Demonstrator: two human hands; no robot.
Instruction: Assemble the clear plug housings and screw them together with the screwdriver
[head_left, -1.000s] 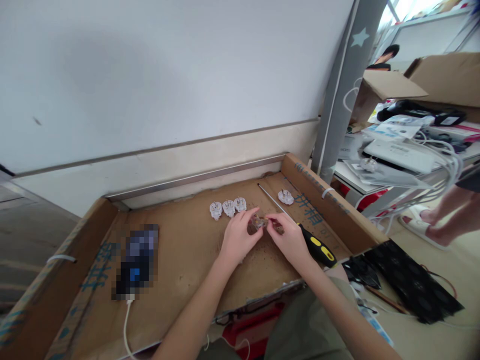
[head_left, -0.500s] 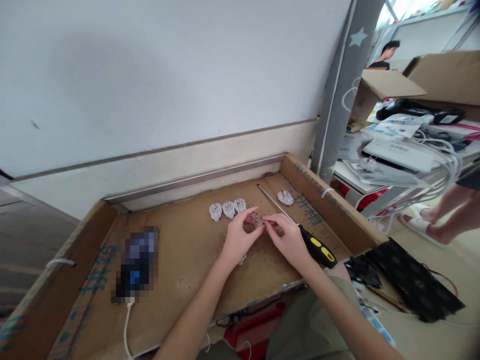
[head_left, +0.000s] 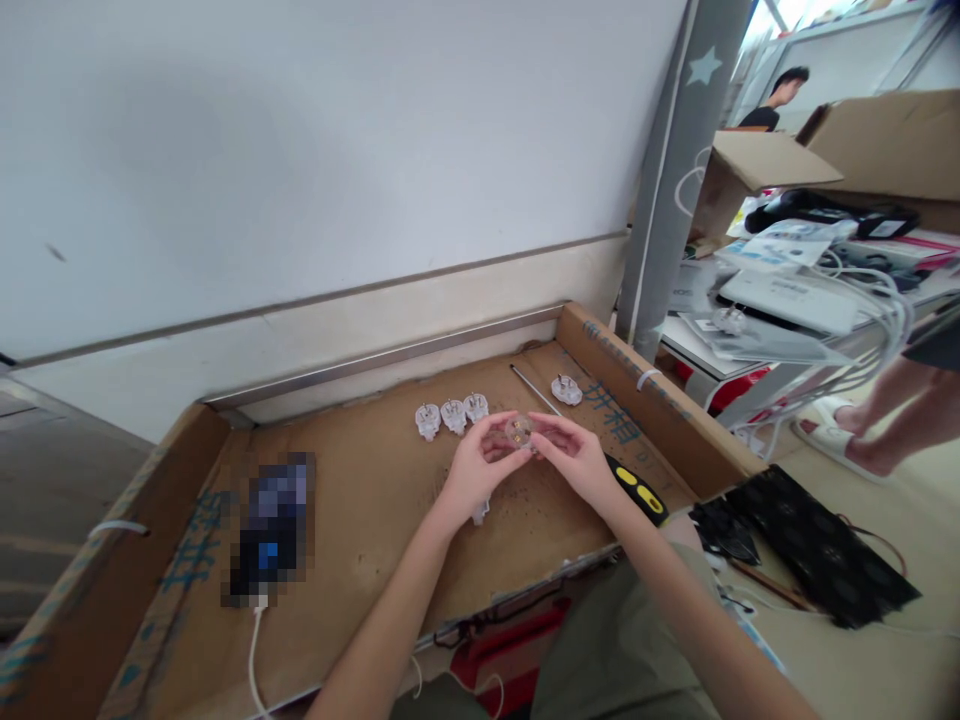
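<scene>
A clear plug (head_left: 518,430) with brass-coloured metal parts inside is held between my two hands, above the cardboard work surface. My left hand (head_left: 480,460) grips its left side with thumb and fingers. On the other side, my right hand (head_left: 574,455) pinches its right edge. Three similar clear plugs (head_left: 452,415) stand in a row behind my left hand, prongs up. One more plug (head_left: 567,390) lies at the back right. Another plug (head_left: 481,512) is partly hidden under my left wrist. Beside my right hand lies a screwdriver (head_left: 636,490) with a black and yellow handle, its shaft partly covered.
Raised cardboard edges (head_left: 660,405) border the surface. A blurred-out dark device (head_left: 271,525) with a white cable lies at the left. Beyond the grey post (head_left: 667,200), a cluttered table holds a box (head_left: 885,150) and cables. A person (head_left: 780,100) is in the background.
My right hand has shifted from a fingertip pinch at the plug's edge to a wider hold around its right side. The plug has turned, its round face now showing. The view has shifted slightly.
</scene>
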